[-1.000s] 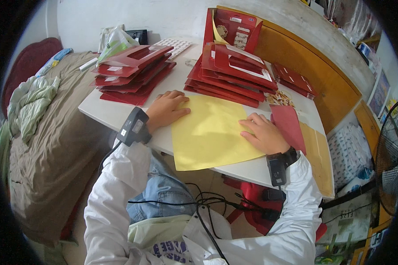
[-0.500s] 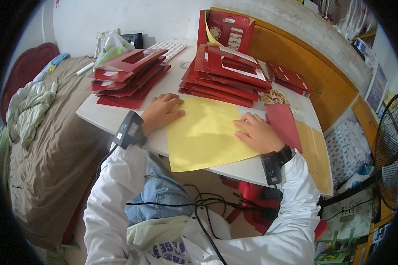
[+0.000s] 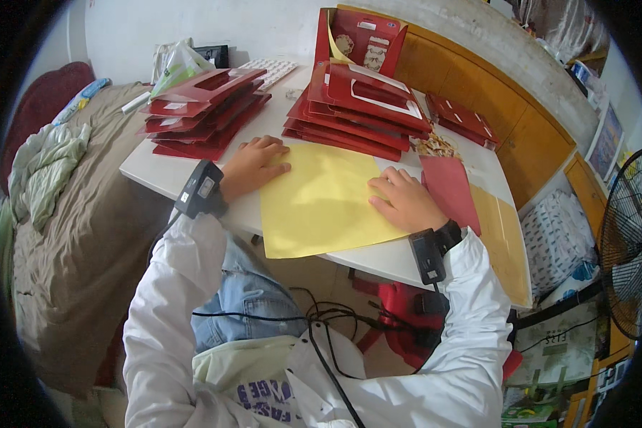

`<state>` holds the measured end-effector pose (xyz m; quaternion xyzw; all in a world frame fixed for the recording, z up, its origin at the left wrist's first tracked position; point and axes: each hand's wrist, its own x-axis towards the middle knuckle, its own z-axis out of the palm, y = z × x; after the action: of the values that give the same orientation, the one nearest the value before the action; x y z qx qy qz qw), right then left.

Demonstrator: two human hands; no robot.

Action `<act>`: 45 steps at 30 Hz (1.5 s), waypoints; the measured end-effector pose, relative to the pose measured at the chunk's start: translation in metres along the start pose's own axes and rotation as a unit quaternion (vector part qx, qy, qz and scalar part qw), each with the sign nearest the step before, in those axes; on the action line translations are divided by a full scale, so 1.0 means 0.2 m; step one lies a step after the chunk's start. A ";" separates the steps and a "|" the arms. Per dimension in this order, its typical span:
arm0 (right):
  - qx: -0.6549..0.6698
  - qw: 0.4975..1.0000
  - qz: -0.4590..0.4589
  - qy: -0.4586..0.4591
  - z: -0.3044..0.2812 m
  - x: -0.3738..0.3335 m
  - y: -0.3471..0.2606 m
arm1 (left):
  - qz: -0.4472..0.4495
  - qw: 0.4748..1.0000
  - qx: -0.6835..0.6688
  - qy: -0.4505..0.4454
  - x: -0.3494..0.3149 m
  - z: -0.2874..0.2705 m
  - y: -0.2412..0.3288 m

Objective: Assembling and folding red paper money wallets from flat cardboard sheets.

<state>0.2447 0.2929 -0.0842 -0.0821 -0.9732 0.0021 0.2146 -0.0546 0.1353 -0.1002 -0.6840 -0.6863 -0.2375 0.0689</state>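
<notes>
A yellow sheet of paper (image 3: 321, 207) lies on the white table (image 3: 157, 173), its near edge hanging past the table's front. My left hand (image 3: 253, 169) rests at the sheet's upper left edge, fingers stretched out, with the fingertips at the paper. On the sheet's right part my right hand (image 3: 409, 203) lies palm down, fingers a little bent and apart. Neither hand grips anything. Behind the sheet rises a stack of red folded cardboard boxes (image 3: 357, 118) with cut-out windows. Another red stack (image 3: 200, 118) stands beyond my left hand.
Right of the sheet lie a dark red sheet (image 3: 451, 192) and a tan yellow sheet (image 3: 503, 242). Flat red boxes (image 3: 464, 118) and small brown-and-white pieces (image 3: 436, 144) sit farther back. An upright red box (image 3: 367, 39) stands behind. A black fan (image 3: 629, 242) is at far right.
The whole view has shifted slightly, so the table sits higher in the picture. Both hands keep about the same places on the yellow sheet.
</notes>
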 end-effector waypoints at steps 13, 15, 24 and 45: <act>0.037 0.999 0.022 -0.007 0.01 0.03 0.01 | -0.003 1.000 -0.001 -0.012 0.01 0.00 0.01; 0.047 0.999 0.025 -0.006 0.01 0.02 0.00 | -0.012 1.000 -0.003 -0.016 0.00 0.00 0.01; 0.064 0.997 0.051 -0.014 0.01 0.03 0.01 | 0.002 0.999 -0.010 0.042 0.00 0.02 -0.01; 0.065 0.995 0.063 -0.034 -0.01 0.02 -0.02 | 0.017 0.998 0.010 0.059 -0.01 0.02 -0.02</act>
<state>0.2408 0.2904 -0.0803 -0.1288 -0.9706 0.0816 0.1861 -0.0578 0.1359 -0.1056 -0.6795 -0.6720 -0.2691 0.1196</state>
